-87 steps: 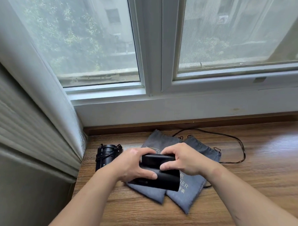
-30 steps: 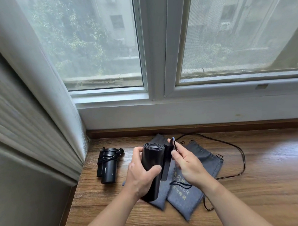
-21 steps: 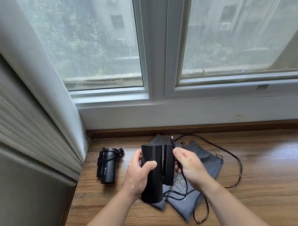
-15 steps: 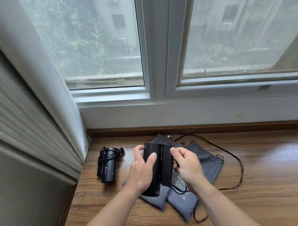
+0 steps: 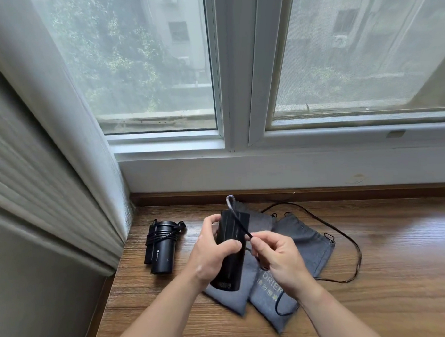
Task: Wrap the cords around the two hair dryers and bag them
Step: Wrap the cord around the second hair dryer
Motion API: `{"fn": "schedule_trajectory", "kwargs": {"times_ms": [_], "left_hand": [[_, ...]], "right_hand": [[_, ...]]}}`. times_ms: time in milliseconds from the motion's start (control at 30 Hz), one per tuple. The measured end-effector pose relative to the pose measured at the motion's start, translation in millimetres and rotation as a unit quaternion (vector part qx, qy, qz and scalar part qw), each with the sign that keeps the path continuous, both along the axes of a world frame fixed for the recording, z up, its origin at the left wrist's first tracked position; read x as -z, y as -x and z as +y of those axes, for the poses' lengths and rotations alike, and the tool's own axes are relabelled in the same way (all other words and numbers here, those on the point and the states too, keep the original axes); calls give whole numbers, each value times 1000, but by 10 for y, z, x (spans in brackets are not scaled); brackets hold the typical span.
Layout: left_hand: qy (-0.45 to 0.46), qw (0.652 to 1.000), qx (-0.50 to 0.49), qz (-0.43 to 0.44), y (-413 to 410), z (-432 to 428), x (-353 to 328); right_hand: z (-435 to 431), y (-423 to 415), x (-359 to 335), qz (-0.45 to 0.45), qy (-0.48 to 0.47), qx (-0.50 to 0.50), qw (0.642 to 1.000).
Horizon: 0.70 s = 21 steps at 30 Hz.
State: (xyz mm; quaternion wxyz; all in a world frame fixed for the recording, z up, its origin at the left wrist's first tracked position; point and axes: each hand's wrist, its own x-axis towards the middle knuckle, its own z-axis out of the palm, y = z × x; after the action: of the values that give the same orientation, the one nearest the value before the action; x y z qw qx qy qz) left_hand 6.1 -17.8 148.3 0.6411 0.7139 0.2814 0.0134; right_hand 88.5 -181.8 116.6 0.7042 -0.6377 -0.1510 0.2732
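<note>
My left hand [image 5: 211, 256] grips a folded black hair dryer [image 5: 230, 257], held upright above two grey drawstring bags [image 5: 307, 249] on the wooden sill. My right hand [image 5: 278, 261] pinches the dryer's black cord [image 5: 242, 228] and holds it taut across the dryer's body. The rest of that cord [image 5: 350, 244] loops over the sill to the right. A second black hair dryer [image 5: 163, 249] lies at the left with its cord wound around it.
The wooden sill [image 5: 388, 300] runs under a white window frame [image 5: 238, 118]. A curtain [image 5: 52, 175] hangs along the left, close to the second dryer. The sill's front edge drops off at the lower left.
My right hand has drawn the cord from the dryer's top edge down across its front. The loose cord on the sill has shifted, and the dryer has tilted slightly in my left hand.
</note>
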Motion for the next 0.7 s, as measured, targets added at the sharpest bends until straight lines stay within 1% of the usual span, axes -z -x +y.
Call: {"fn": "schedule_trajectory", "kwargs": {"times_ms": [67, 133, 300, 367, 433, 533, 700], "left_hand": [[32, 999, 37, -13, 8, 1, -22], [65, 996, 59, -24, 18, 1, -1], [116, 990, 73, -41, 39, -11, 29], [121, 989, 66, -53, 33, -24, 17], [145, 985, 68, -62, 23, -23, 17], [174, 980, 72, -64, 32, -4, -7], [181, 981, 57, -41, 55, 6, 4]], "right_hand": [[-22, -25, 43, 0, 14, 22, 1000], [-36, -70, 65, 26, 5, 22, 999], [-91, -114, 65, 69, -5, -79, 994], [-107, -109, 61, 82, -1, -105, 991], [-118, -113, 66, 96, -4, -120, 988], [-130, -125, 35, 86, 16, -127, 988], [-156, -145, -3, 64, 36, -124, 990]]}}
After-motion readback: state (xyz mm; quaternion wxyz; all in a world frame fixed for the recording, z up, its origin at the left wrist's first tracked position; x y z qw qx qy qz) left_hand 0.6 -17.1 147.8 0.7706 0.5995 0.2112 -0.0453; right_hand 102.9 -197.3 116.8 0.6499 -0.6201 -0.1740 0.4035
